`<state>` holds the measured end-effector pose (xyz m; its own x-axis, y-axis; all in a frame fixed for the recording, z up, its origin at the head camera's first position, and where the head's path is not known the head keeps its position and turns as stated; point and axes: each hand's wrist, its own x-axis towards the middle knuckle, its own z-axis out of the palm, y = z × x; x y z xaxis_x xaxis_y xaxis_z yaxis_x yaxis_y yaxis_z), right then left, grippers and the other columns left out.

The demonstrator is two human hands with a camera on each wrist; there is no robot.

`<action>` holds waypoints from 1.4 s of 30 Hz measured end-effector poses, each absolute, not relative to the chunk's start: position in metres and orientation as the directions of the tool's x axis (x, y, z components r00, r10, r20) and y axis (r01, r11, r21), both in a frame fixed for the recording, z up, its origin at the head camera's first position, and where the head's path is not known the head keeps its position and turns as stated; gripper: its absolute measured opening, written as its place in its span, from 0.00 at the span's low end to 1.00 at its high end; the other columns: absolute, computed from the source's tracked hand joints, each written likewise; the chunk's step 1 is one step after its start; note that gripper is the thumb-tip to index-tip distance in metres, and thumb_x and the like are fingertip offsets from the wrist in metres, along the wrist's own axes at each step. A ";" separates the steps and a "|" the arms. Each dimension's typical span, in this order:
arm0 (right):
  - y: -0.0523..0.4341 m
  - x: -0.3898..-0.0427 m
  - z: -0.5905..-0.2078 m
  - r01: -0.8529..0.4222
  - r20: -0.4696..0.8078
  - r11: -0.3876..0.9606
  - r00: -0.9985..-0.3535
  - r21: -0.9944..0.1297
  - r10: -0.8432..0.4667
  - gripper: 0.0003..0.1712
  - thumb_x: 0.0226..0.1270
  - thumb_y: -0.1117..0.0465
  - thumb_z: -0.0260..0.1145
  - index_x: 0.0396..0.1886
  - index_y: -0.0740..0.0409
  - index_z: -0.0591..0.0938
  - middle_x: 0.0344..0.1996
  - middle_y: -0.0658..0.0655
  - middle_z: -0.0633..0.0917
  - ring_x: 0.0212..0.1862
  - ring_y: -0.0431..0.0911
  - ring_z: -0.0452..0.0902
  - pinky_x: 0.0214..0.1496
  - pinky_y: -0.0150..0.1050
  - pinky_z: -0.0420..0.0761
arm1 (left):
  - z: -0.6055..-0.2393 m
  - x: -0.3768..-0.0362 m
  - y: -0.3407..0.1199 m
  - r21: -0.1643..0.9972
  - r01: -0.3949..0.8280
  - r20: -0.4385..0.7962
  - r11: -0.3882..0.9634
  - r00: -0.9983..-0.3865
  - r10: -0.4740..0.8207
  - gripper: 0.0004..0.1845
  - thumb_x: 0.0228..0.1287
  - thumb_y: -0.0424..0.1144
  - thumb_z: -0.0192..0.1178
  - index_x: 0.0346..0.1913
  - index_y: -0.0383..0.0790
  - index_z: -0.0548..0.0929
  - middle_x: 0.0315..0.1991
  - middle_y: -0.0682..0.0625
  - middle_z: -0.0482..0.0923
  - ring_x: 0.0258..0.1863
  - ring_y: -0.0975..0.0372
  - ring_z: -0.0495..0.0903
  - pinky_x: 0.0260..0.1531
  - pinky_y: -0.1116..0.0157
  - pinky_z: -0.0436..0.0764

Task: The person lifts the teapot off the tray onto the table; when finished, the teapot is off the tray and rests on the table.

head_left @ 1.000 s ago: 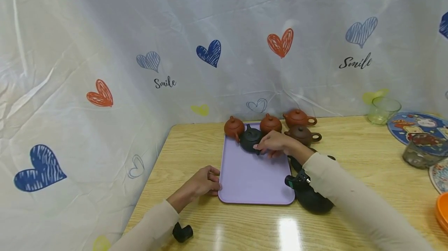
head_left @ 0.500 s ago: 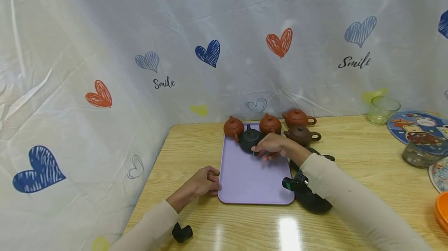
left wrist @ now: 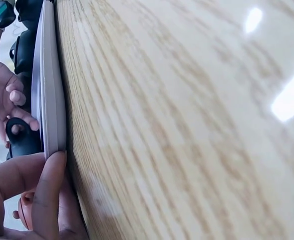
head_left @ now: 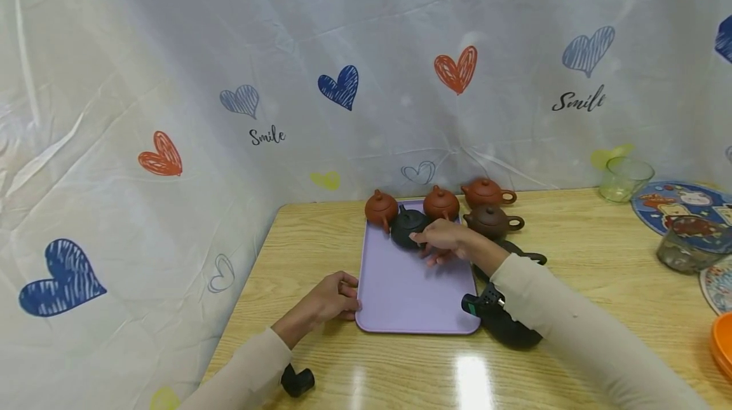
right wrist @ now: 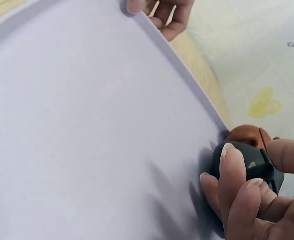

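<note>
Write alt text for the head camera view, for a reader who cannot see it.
A person's right hand grips a black teapot at the far end of a lilac tray on a wooden table, while the left hand holds the tray's near left corner. Four brown clay teapots stand behind, before a heart-printed curtain.

Teapots: five in total. Three are reddish-orange (head_left: 381, 207) (head_left: 441, 203) (head_left: 487, 192), one is brown (head_left: 492, 220), and one is black (head_left: 407, 227). Trays: one, lilac (head_left: 408, 295). Hands: two, the left (head_left: 334, 297) and the right (head_left: 448, 239). Glass cups: one, green-tinted (head_left: 624, 179). Tables: one (head_left: 595, 257).
</note>
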<state>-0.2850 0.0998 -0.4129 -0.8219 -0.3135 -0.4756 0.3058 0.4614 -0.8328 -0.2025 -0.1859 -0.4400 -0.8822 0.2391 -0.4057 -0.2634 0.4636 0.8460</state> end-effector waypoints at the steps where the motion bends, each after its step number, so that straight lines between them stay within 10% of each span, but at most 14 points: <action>1: 0.099 -0.284 -0.412 0.294 -0.464 0.464 -0.830 -0.836 -0.310 0.24 0.76 0.48 0.59 0.52 0.67 0.78 0.44 0.62 0.88 0.22 0.40 0.82 0.23 0.29 0.81 | -0.440 -0.203 -0.186 0.847 -0.263 -0.405 0.463 -0.883 0.239 0.25 0.58 0.23 0.66 0.58 0.28 0.71 0.41 0.42 0.74 0.34 0.58 0.80 0.36 0.63 0.89; 18: 0.121 -0.277 -0.402 0.225 -0.385 0.442 -0.868 -0.868 -0.314 0.18 0.76 0.50 0.58 0.35 0.61 0.75 0.41 0.62 0.88 0.22 0.41 0.82 0.23 0.30 0.79 | -0.441 -0.201 -0.186 0.848 -0.264 -0.400 0.459 -0.888 0.228 0.26 0.58 0.23 0.66 0.59 0.27 0.70 0.43 0.41 0.74 0.35 0.57 0.80 0.36 0.63 0.89; 42: 0.242 -0.261 -0.366 -0.063 -0.172 0.463 -0.878 -0.884 -0.447 0.20 0.79 0.49 0.55 0.45 0.64 0.77 0.45 0.62 0.83 0.31 0.50 0.82 0.32 0.41 0.84 | -0.440 -0.201 -0.185 0.844 -0.262 -0.402 0.468 -0.886 0.229 0.25 0.58 0.24 0.66 0.59 0.28 0.71 0.42 0.42 0.74 0.34 0.57 0.80 0.35 0.63 0.88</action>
<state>-0.2611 0.2419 -0.3663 -0.8775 -0.4475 -0.1723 -0.0626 0.4632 -0.8841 -0.2010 -0.1850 -0.4402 -0.8865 0.2291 -0.4021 -0.2620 0.4677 0.8442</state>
